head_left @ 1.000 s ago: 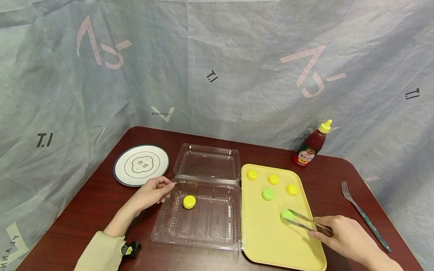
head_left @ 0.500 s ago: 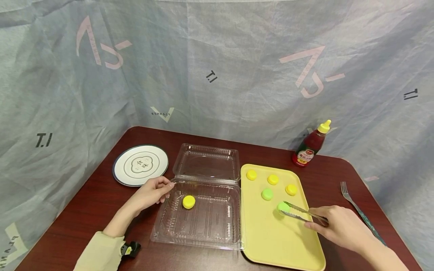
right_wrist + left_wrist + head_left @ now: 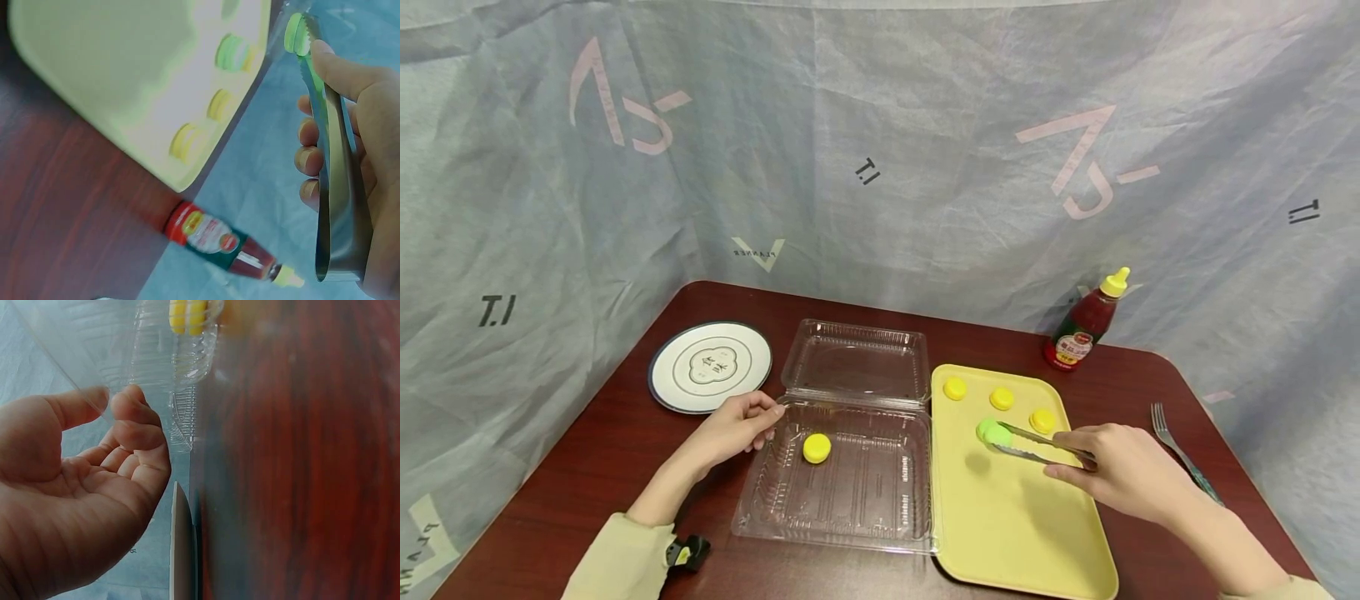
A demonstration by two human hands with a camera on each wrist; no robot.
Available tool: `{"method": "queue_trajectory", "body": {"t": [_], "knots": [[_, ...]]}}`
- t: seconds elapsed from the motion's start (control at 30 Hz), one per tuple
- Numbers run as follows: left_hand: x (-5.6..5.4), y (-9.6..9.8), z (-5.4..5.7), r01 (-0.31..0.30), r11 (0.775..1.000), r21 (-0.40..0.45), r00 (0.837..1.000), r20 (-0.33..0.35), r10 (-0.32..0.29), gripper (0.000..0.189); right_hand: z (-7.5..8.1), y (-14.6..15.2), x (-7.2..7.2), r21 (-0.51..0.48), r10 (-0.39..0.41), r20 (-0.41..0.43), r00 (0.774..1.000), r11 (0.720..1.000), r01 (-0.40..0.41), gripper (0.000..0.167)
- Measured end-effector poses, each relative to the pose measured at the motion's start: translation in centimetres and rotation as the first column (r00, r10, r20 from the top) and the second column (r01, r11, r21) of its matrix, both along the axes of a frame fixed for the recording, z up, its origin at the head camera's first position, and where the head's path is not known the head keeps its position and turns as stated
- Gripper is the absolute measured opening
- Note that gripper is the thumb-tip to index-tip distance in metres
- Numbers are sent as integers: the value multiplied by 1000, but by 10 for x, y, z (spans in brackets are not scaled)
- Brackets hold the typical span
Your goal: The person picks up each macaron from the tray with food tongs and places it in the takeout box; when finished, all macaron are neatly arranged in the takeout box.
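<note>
My left hand (image 3: 737, 427) pinches the upper left rim of a clear plastic clamshell box (image 3: 827, 544) between thumb and index finger. One yellow macaron (image 3: 817, 448) lies inside the box, and the lid (image 3: 859, 367) is folded back. Metal tongs (image 3: 344, 219) are gripped in my right hand (image 3: 1123, 467). Their tips hold a green macaron (image 3: 297, 34) raised above the yellow tray (image 3: 1022, 533), where its shadow falls. In the head view it partly covers another green macaron (image 3: 231, 53) on the tray. Several yellow macarons (image 3: 1002, 398) lie towards the tray's far end.
A white plate (image 3: 700, 392) with a dark rim sits left of the box. At the back right stands a red sauce bottle (image 3: 1082, 329) with a yellow nozzle. A fork (image 3: 1180, 454) lies right of the tray, partly behind my right arm. A grey cloth (image 3: 865, 233) hangs behind the table.
The tongs and my right hand have moved up and left across the tray, and the green macaron between the tips has risen off it. My left hand stays at the box rim.
</note>
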State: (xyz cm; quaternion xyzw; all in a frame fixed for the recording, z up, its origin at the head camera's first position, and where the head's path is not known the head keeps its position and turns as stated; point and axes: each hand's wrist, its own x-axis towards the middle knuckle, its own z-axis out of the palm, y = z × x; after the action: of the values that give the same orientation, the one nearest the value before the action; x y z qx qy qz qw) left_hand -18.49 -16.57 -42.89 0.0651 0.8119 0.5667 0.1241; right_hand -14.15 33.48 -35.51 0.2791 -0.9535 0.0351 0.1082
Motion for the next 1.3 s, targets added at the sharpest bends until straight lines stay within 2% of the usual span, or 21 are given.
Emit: {"method": "queue_trajectory", "body": {"t": [0.13,0.57,0.83,1.07,1.3], "knots": [[0,0,-1,-3,1000,0,1000,-2,3,27,5,-13,-6,6,54,-14,998,999,-54,31],[0,0,-1,-1,1000,3,1000,4,1,28,12,-51,-21,-6,178,24,984,984,-178,19],[-2,0,-3,-6,1000,-16,1000,9,6,28,14,-73,-27,-15,239,9,971,971,-239,21],[-2,0,-1,-5,1000,-19,1000,11,6,28,15,-94,-32,17,299,-53,953,954,-298,23],[-2,0,0,-5,1000,-8,1000,6,6,27,13,-115,-35,15,319,-10,948,948,-319,21]]}}
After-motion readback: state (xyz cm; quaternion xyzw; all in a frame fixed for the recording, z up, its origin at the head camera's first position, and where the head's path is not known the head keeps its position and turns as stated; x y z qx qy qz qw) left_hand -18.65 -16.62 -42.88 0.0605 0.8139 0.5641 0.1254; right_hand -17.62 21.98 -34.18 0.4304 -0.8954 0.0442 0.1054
